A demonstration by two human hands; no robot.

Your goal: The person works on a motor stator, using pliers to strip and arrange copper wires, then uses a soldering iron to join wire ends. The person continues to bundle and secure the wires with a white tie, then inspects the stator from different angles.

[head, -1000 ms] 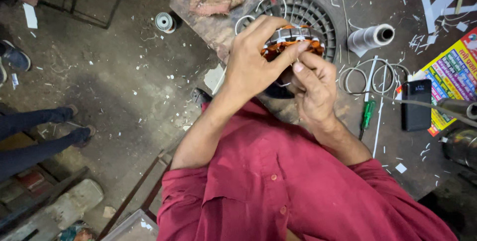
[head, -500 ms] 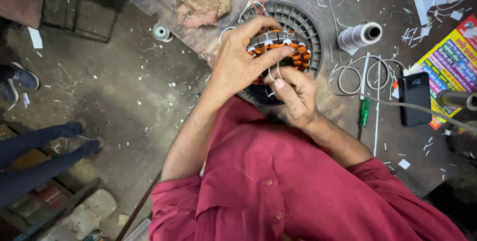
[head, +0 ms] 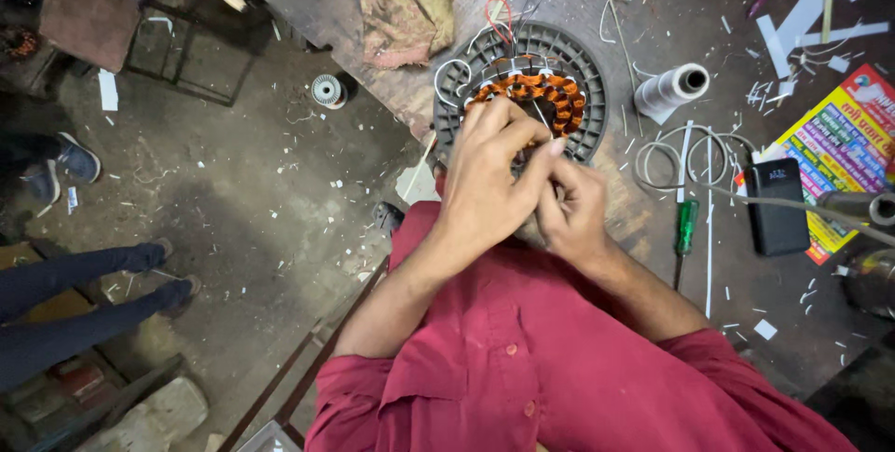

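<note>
From my remote seat I see both hands meeting over a copper-wound stator [head: 541,98] that sits on a round grey slotted housing [head: 587,70] on the dark work surface [head: 718,266]; the left hand [head: 485,182] lies on the near edge of the stator, fingers curled and pressed together with the tips on the orange coils, though I cannot tell exactly what they pinch; the right hand [head: 573,210] sits just beside it on the near right of the stator, thumb and forefinger closed together against the left fingers, apparently nipping a thin wire too fine for me to confirm; the stator's far half shows clear beyond the knuckles, with red and black lead wires [head: 508,9] rising from its far rim; right of the housing stands a white thread cone [head: 671,89]; nearer than the cone lies a loop of white sleeving [head: 685,158], a green-handled screwdriver [head: 685,228] and a black box-shaped device [head: 778,205]; a crumpled rag [head: 410,5] lies beyond and left of the housing; a small spool [head: 326,90] rests on the floor to its left.
</note>
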